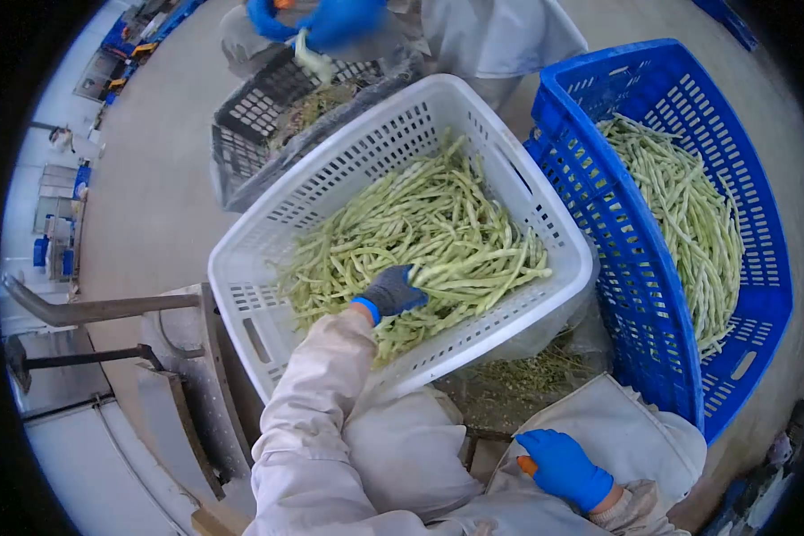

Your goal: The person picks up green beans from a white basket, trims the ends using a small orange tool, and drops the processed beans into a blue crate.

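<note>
A white slotted basket (527, 201) stands tilted in front of me, heaped with long pale green beans (420, 223). My left hand (393, 291), in a grey glove over a blue cuff, reaches into it. Its fingers curl in among the beans at the near side of the heap. My right hand (565, 468), gloved in blue, is low over my lap, away from the basket. Its fingers are bent in, and an orange piece (527, 465) shows by the thumb; what the hand holds, if anything, I cannot tell.
To the right, a blue basket (634, 223) leans with more beans (679, 214) inside. Beyond the white basket, another person's blue-gloved hands (344, 22) are over a dark crate (237, 134) of scraps. Bean debris (536, 371) lies below. Metal framework (107, 308) stands at left.
</note>
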The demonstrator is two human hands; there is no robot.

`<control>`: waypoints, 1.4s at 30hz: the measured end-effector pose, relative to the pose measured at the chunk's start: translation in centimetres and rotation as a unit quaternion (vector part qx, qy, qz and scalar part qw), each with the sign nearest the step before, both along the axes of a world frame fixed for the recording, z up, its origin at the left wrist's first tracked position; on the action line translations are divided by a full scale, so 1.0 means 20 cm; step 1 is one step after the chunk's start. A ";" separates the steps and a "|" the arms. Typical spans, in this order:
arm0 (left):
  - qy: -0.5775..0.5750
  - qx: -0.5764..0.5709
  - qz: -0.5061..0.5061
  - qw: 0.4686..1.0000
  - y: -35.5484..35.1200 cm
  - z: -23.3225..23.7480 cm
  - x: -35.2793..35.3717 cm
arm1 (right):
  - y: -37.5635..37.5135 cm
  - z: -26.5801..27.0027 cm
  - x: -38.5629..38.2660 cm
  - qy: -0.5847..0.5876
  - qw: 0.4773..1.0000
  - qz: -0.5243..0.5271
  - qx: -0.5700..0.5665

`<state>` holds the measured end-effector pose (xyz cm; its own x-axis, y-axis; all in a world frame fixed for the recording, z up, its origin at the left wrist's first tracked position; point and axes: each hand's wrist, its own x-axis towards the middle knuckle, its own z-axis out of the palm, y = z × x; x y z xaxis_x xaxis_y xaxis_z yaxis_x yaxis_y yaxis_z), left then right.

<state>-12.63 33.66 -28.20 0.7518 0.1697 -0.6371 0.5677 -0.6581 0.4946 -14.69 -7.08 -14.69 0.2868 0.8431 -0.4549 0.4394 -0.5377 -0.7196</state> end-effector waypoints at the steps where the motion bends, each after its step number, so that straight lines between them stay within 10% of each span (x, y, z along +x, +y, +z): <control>1: 0.014 0.013 -0.006 1.000 0.06 0.08 -0.01 | 0.00 -0.02 0.00 -0.014 1.000 0.005 0.009; 4: 0.100 0.004 0.036 0.994 0.15 0.44 -0.06 | 0.00 0.00 -0.01 -0.007 1.000 -0.001 0.017; 8: -0.113 0.146 -0.020 0.983 0.37 0.41 -0.32 | -0.01 0.02 -0.03 -0.056 0.993 0.010 0.106; 9: -0.053 -0.046 0.144 0.987 0.39 0.49 -0.33 | -0.01 0.02 -0.02 -0.068 0.993 0.021 0.090; 20: -0.229 -0.236 0.265 0.906 0.27 1.16 -0.53 | 0.02 0.05 0.01 -0.088 0.994 0.015 0.066; 25: -0.275 -0.454 0.256 0.808 -0.17 1.49 -0.47 | 0.36 0.34 0.17 0.215 0.900 -0.213 0.315; 30: -0.151 -0.639 0.200 0.727 -0.72 1.45 -0.46 | 0.56 0.73 0.32 0.323 0.785 -0.311 0.427; 42: -0.011 -0.822 0.215 0.528 -1.49 1.10 -0.83 | 0.05 0.61 -0.05 0.145 0.923 -0.209 0.289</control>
